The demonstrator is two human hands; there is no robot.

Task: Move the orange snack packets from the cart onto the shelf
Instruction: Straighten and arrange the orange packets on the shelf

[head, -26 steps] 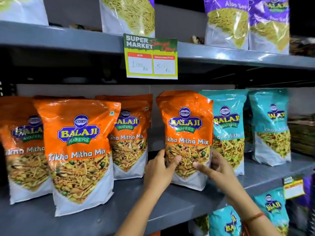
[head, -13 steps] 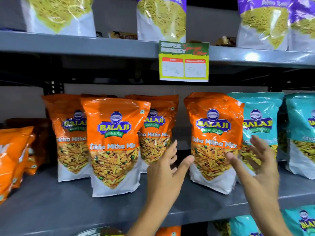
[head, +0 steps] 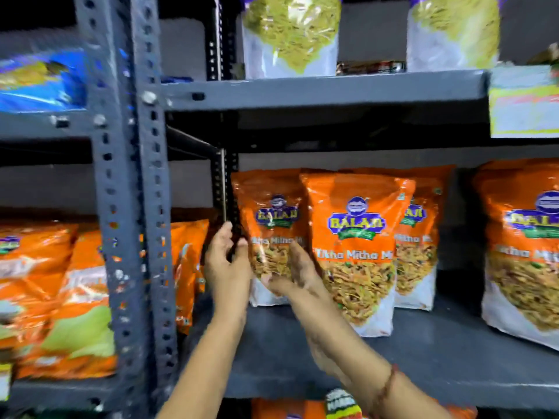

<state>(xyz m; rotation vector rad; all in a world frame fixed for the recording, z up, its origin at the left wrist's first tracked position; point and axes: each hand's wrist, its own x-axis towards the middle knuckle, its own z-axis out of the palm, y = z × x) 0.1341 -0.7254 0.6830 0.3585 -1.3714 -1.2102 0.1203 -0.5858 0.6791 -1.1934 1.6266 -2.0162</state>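
Shelf (head: 423,352): four upright orange snack packets. Leftmost packet (head: 269,225): left hand (head: 227,267) and right hand (head: 298,273), fingers spread, flank it; grip unclear.

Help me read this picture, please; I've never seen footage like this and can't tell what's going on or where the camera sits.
There is no machine here. A person wears a wide-angle camera on the head, so you look forward and down along their bare arms at a grey metal shelf in a shop. Several orange snack packets stand upright on it. Both hands reach to the leftmost packet, beside the rack's upright post. The left hand is at its left edge and the right hand lies across its front. Whether they grip it or only steady it is unclear, as the picture is blurred. Pale packets stand on the shelf above.
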